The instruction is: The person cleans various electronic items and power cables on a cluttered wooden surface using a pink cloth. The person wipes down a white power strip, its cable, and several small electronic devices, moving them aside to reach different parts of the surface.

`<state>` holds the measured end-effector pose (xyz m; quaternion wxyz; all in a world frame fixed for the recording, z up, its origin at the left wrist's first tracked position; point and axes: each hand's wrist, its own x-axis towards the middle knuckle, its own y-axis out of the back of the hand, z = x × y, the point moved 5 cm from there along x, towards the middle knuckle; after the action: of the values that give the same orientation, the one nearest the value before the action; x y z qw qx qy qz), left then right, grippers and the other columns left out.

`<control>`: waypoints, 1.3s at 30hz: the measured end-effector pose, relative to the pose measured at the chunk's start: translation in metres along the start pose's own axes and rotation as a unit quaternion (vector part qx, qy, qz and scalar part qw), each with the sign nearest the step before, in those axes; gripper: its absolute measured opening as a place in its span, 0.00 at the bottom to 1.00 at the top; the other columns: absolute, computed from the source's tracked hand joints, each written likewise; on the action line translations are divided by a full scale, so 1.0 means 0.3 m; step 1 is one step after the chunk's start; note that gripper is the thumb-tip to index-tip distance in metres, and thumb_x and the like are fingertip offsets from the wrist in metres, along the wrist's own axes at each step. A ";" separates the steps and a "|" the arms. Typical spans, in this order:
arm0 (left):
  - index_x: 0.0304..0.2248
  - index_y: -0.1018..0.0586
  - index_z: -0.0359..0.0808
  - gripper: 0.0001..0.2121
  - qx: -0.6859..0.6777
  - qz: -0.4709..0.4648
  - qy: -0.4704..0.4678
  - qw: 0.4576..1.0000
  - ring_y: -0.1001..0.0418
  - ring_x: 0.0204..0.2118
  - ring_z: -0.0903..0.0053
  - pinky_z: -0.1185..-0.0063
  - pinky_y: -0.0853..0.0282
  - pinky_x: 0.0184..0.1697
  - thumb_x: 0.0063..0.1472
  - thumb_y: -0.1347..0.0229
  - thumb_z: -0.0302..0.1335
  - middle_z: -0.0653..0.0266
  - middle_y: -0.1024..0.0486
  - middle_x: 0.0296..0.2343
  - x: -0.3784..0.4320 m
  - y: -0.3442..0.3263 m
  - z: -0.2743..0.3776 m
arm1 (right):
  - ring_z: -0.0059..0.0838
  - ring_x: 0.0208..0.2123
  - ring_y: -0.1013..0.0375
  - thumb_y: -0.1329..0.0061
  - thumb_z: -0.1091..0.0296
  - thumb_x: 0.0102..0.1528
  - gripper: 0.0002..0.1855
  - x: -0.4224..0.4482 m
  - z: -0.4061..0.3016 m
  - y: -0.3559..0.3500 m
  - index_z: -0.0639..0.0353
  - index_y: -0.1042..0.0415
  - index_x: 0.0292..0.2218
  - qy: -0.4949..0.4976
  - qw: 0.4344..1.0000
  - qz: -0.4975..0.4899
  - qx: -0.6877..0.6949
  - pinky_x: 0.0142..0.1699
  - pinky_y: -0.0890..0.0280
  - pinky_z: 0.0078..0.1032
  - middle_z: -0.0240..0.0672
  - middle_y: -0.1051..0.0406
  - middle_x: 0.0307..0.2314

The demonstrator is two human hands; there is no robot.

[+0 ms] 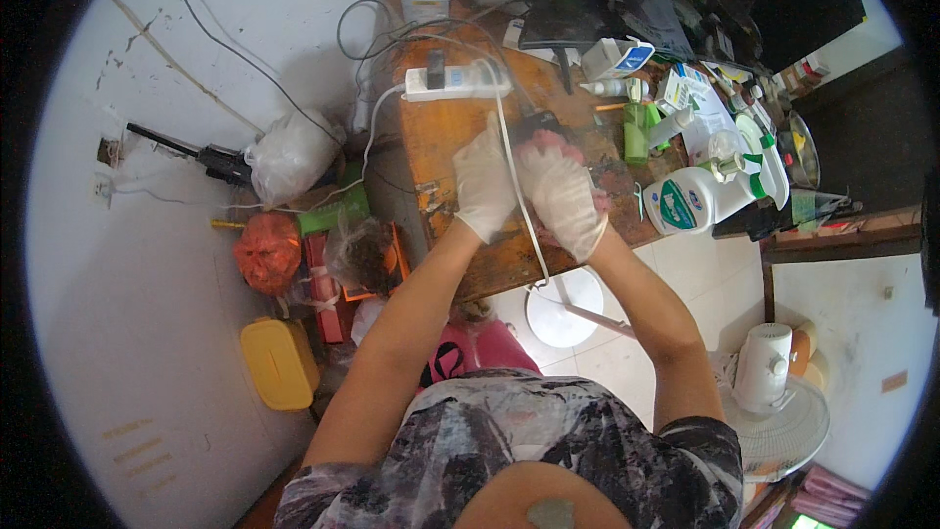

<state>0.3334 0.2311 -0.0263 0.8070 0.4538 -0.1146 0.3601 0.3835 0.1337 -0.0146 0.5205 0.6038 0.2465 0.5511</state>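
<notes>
Both hands wear pale, thin gloves over a worn wooden desk [470, 272]. My left hand [486, 176] is at the desk's left part, below a white power strip [459, 83]; its fingers are blurred, and whether it grips anything cannot be told. A white cable [514, 169] runs between the hands from the strip to the front edge. My right hand [564, 195] presses on a bunched pink cloth [552, 141], which shows past the fingers and under the wrist. Just beyond the cloth lies a small black object [538, 123].
Right of the hands stand a green bottle [636, 134] and a large white bottle [679, 202]. Dark cables [382, 51] loop behind the strip. Left of the desk are a red bag [268, 253] and a yellow container [279, 364]. A white fan [764, 375] stands lower right.
</notes>
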 end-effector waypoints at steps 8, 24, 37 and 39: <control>0.42 0.30 0.26 0.34 -0.024 -0.078 -0.061 0.995 0.27 0.27 0.58 0.67 0.30 0.34 0.33 0.32 0.33 0.53 0.27 0.27 0.008 -0.032 0.086 | 0.43 0.31 0.25 0.57 0.65 0.56 0.10 0.048 0.318 0.025 0.54 0.24 0.32 -0.223 0.948 -0.126 0.186 0.35 0.31 0.36 0.42 0.25 0.28; 0.48 0.29 0.26 0.43 0.012 -0.095 -0.006 0.995 0.26 0.35 0.51 0.65 0.30 0.39 0.31 0.28 0.39 0.46 0.24 0.33 0.001 0.018 0.015 | 0.42 0.36 0.22 0.47 0.66 0.49 0.08 0.086 0.212 0.097 0.52 0.19 0.32 -0.255 0.925 -0.279 0.044 0.33 0.27 0.41 0.40 0.23 0.29; 0.63 0.55 0.28 0.64 -0.317 -0.136 0.091 0.934 0.51 0.65 0.61 0.71 0.54 0.66 0.28 0.24 0.25 0.45 0.50 0.62 0.048 0.009 -0.081 | 0.38 0.34 0.29 0.54 0.71 0.50 0.15 -0.313 0.124 0.277 0.54 0.26 0.41 -0.236 0.972 -0.005 -0.014 0.34 0.31 0.31 0.35 0.30 0.30; 0.63 0.56 0.30 0.64 -0.365 -0.173 0.097 0.910 0.51 0.65 0.60 0.70 0.54 0.66 0.29 0.24 0.25 0.47 0.50 0.62 0.051 0.019 -0.053 | 0.37 0.35 0.30 0.53 0.69 0.49 0.20 -0.338 0.080 0.278 0.52 0.27 0.45 -0.201 0.979 -0.023 0.005 0.37 0.32 0.32 0.34 0.30 0.33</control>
<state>0.3382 0.2531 -0.0238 0.9730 0.1037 -0.0790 0.1906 0.3551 0.0087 0.0227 0.5691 0.6991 0.1533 0.4049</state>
